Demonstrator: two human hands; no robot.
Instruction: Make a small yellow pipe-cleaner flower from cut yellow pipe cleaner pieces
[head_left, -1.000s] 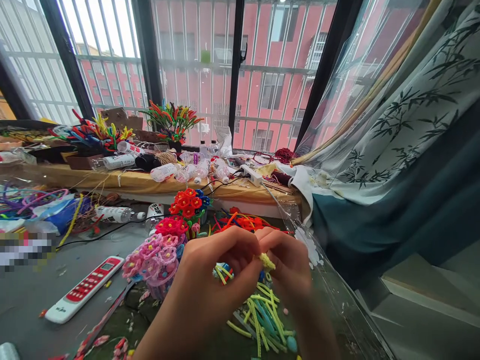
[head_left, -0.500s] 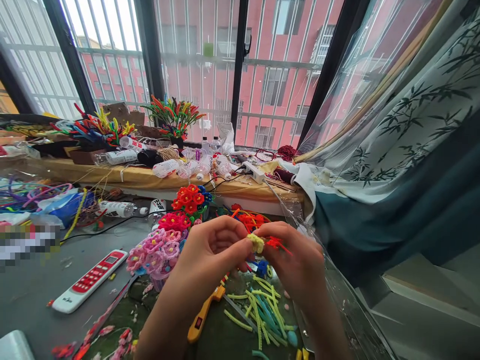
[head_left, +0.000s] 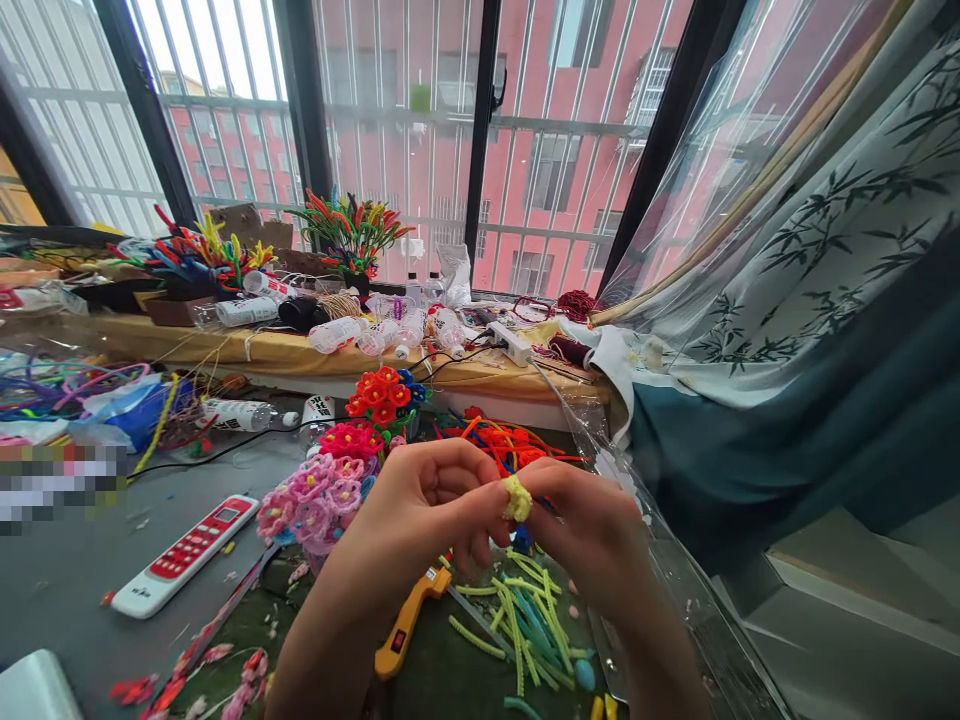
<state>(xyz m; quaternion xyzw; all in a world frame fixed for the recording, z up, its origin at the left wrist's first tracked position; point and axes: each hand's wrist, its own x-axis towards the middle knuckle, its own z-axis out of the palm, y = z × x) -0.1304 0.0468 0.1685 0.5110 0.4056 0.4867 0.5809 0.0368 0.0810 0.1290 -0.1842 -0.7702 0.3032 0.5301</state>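
My left hand (head_left: 420,510) and my right hand (head_left: 592,525) meet above the table, both pinching a small yellow coiled pipe-cleaner piece (head_left: 517,497) between their fingertips. Under the hands lie several cut yellow-green pipe-cleaner bits (head_left: 517,620) on a dark green mat (head_left: 315,650). An orange-handled tool (head_left: 409,622) rests on the mat just below my left wrist. Left of my left hand stand pink pipe-cleaner flowers (head_left: 315,497) and, behind them, red ones (head_left: 384,392).
A red-and-white remote (head_left: 187,555) lies on the grey table at the left. The window ledge (head_left: 247,355) holds bottles, a power strip (head_left: 510,343) and colourful pipe-cleaner bouquets (head_left: 349,228). Clear plastic film (head_left: 675,600) and a curtain (head_left: 810,300) hang at the right.
Both hands stayed together and rose slightly, turning the yellow coil between the fingertips. The view shifted, so the orange-handled tool beneath them came into sight.
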